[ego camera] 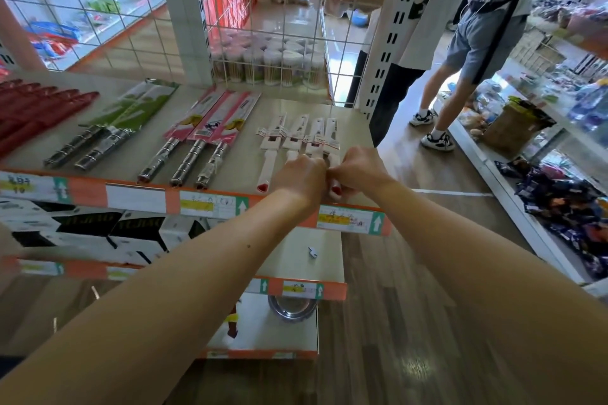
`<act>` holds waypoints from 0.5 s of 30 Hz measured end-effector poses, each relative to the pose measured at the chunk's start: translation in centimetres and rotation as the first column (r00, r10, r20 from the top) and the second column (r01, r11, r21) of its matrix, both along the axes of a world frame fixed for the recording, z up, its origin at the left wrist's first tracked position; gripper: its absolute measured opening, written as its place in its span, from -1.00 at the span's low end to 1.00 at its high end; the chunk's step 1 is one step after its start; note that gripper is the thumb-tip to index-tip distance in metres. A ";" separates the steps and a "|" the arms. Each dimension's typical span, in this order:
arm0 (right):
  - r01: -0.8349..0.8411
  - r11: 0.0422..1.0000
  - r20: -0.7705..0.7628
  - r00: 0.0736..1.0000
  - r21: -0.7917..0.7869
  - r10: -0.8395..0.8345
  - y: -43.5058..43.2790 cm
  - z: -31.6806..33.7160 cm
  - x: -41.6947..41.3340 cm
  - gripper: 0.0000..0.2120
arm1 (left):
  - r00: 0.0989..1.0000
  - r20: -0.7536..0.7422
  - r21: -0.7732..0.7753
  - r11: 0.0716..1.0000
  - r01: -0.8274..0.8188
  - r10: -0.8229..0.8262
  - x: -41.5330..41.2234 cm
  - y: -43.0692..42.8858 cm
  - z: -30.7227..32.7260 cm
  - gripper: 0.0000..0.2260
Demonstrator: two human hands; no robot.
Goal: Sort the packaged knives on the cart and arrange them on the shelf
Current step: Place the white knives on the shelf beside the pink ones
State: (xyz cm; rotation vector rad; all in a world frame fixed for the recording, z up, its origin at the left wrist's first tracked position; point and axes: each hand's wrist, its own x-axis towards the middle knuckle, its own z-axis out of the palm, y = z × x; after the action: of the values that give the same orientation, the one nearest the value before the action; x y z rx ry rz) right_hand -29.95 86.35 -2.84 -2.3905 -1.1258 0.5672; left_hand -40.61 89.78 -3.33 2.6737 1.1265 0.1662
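Recorded white-handled knives, four as far as countable, lying side by side near the front right corner of the shelf. Blades toward the back edge, handles toward the front edge. Saw no cart anywhere in view.

Noted left hand and right hand meeting knuckle to knuckle over the handles nearest the right edge. Found both curled down onto those handles, fingertips hidden under the backs of the hands. Read this as a grip on the handles; cannot tell the number held per hand. Spotted one red end cap poking out below the right hand, just at the front edge. Spotted a second red cap on the leftmost white handle, lying free beside the left hand.

Judged the step in hand as squaring up this group. To do it well:
- Slide rather than lift, keeping the packages flat on the shelf.
- Bring the held handle ends level with the free leftmost one, all red caps in one line just short of the front edge.
- Keep even gaps and parallel blades, copying the pink-carded knives and green-carded knives farther toward the left edge.
- Avoid nudging the rightmost package over the right edge, close by here.
- Check for card sleeves overlapping at mid-blade and separate them before letting go.
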 end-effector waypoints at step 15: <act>-0.077 0.997 0.003 0.997 0.026 0.077 -0.5 0.3 -0.4 -0.92 | 0.999 0.033 -0.061 0.998 0.001 0.001 -0.7 -0.4 1.4 -0.81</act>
State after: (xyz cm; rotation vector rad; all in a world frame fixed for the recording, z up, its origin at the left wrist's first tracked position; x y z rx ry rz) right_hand -30.37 85.83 -2.57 -2.3347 -1.2232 0.5715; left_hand -41.28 89.39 -1.93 2.6079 1.1038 0.1724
